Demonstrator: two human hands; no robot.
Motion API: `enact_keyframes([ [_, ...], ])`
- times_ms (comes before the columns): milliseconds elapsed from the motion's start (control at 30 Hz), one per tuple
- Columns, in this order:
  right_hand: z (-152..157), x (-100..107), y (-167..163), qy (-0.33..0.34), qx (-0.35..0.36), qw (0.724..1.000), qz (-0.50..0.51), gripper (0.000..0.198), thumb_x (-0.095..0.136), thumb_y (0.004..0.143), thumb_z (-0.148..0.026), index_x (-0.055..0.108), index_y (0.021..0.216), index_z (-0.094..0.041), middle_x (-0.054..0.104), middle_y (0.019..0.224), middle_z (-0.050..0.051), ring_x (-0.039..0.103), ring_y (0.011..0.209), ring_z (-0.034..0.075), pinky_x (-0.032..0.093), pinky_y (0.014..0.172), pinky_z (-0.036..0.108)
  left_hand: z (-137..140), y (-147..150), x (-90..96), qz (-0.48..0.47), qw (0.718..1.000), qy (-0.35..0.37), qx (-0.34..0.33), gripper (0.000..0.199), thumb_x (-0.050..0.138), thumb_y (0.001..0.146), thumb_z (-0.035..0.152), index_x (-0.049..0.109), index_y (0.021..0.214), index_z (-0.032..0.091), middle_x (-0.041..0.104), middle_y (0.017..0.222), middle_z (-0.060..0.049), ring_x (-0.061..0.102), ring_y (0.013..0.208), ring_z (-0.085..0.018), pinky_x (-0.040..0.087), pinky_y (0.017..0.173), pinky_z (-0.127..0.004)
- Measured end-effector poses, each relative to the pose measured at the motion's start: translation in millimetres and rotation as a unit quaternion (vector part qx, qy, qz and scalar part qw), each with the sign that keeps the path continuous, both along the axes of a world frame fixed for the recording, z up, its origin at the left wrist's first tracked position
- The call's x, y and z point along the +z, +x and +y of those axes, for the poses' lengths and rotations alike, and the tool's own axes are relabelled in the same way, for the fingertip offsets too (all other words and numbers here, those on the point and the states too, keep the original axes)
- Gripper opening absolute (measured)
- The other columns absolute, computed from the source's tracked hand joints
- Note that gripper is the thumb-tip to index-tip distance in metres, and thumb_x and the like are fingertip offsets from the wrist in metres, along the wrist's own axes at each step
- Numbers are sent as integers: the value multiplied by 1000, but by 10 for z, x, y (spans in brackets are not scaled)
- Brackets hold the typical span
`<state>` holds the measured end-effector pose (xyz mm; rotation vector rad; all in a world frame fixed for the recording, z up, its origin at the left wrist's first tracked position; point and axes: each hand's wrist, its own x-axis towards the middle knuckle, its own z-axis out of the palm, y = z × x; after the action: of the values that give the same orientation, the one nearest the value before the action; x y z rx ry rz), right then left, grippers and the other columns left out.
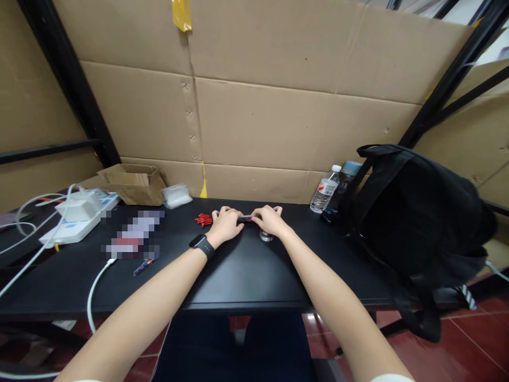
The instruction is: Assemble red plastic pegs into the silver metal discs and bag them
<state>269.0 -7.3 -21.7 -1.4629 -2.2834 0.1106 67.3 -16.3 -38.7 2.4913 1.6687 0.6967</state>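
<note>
A small dark stick-like piece (pixel 244 218) spans the gap between my two hands, with a bit of red at its right end. My left hand (pixel 226 225), with a dark watch on its wrist, pinches the left end. Fingertips of my right hand (pixel 271 220) close on the other end, near the red bit; exactly what they grip is too small to tell. Just left of my left hand lies a pile of small red pieces (pixel 203 219). Under my right hand sits a round, shiny, roll-like object (pixel 265 236), partly covered by the hand.
On the left of the black table (pixel 246 281) are a power strip (pixel 79 223), a blurred-out flat item (pixel 135 233), a pen-like item (pixel 143 266), a cardboard box (pixel 139 185) and a clear plastic packet (pixel 177 196). Rightward stand a water bottle (pixel 325 191) and a black backpack (pixel 417 223).
</note>
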Motion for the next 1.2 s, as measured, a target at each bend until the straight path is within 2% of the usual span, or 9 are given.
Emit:
enact_keyframes([
  [200,24,74,106,-40,3,987,157,17,61,94,-35,74,94,-25,78,87,2,68,88,21,36,90,39,47,-20,81,-141,989,-36,16,22,63,91,44,74,102,29,79,103,-4,70,105,-28,39,95,-42],
  [367,50,48,136,-106,96,925,352,30,69,86,-38,69,109,-19,77,87,4,71,84,21,51,81,33,107,-67,121,-284,957,-53,-9,25,66,89,48,75,98,26,80,99,-3,73,101,-24,48,92,-34],
  [467,17,55,142,-124,121,901,398,42,76,80,-35,66,118,-19,77,89,4,73,86,21,54,85,34,119,-69,130,-356,932,-72,-22,32,70,85,52,75,94,22,80,96,-7,74,96,-25,52,89,-35],
  [600,-12,60,170,-129,105,892,421,47,77,78,-34,65,122,-21,77,88,4,74,84,21,56,85,35,122,-72,135,-429,892,-109,-93,40,75,78,56,72,86,17,79,90,-10,74,89,-25,55,84,-34],
  [667,-13,47,180,-133,100,891,422,48,78,77,-33,64,121,-21,77,85,4,74,82,21,57,83,35,129,-92,133,-436,884,-120,-116,40,78,75,55,71,82,16,78,87,-10,73,86,-24,55,81,-34],
  [867,-63,52,122,-117,85,893,426,44,77,75,-30,64,116,-20,75,81,2,73,79,20,55,83,36,141,-162,150,-364,922,-85,-98,28,77,77,47,74,83,20,79,90,-6,73,89,-23,54,84,-33],
  [1000,-100,87,73,-95,73,896,428,46,76,76,-32,61,118,-20,75,81,2,70,76,19,53,80,35,151,-185,184,-335,933,-89,-92,26,76,78,45,76,89,22,79,97,-6,73,93,-24,53,85,-32],
  [1100,-68,77,83,-63,72,906,413,48,72,78,-34,58,122,-20,74,82,1,69,78,19,52,85,36,233,-320,225,-320,945,-68,-22,25,77,77,44,77,91,23,80,97,-6,73,96,-25,52,86,-33],
  [1200,-2,44,134,-39,64,912,404,47,68,80,-36,56,124,-21,73,84,1,68,82,19,51,89,37,370,-610,275,-317,945,-35,70,28,75,78,43,77,96,22,80,97,-7,72,98,-27,51,86,-34],
])
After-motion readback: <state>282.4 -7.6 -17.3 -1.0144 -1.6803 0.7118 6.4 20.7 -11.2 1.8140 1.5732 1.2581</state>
